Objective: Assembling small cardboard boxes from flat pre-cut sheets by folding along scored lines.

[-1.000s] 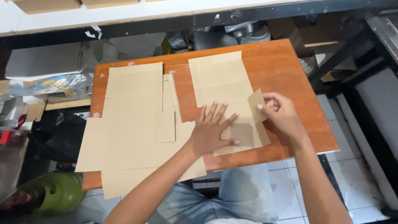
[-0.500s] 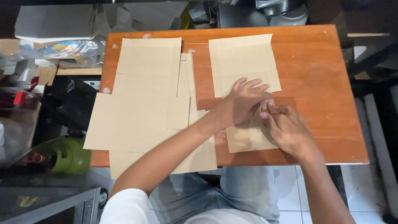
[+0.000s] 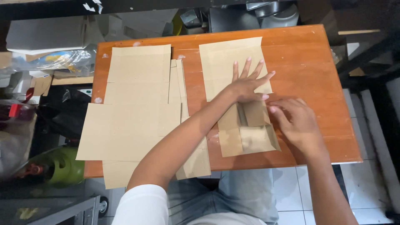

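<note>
A flat brown cardboard sheet [image 3: 227, 62] lies on the right half of a wooden table [image 3: 316, 75], with flaps folded over its near end. My left hand [image 3: 246, 83] presses flat on the sheet's middle, fingers spread. My right hand [image 3: 293, 121] rests on the folded flap [image 3: 255, 113] at the sheet's near right side, fingers curled against the cardboard. A stack of similar cardboard sheets [image 3: 135, 108] lies on the table's left half, overhanging the near edge.
Beyond the table's far edge sit metal pots [image 3: 273, 10] and white boxes [image 3: 50, 33]. Left of the table are plastic bags [image 3: 58, 60] and a green gas cylinder [image 3: 62, 166] on the floor. White floor tiles [image 3: 304, 191] show near my knees.
My left hand slid farther up the sheet and spread flat. My right hand moved down onto the folded flap. The camera view shifted, so the table sits lower and larger.
</note>
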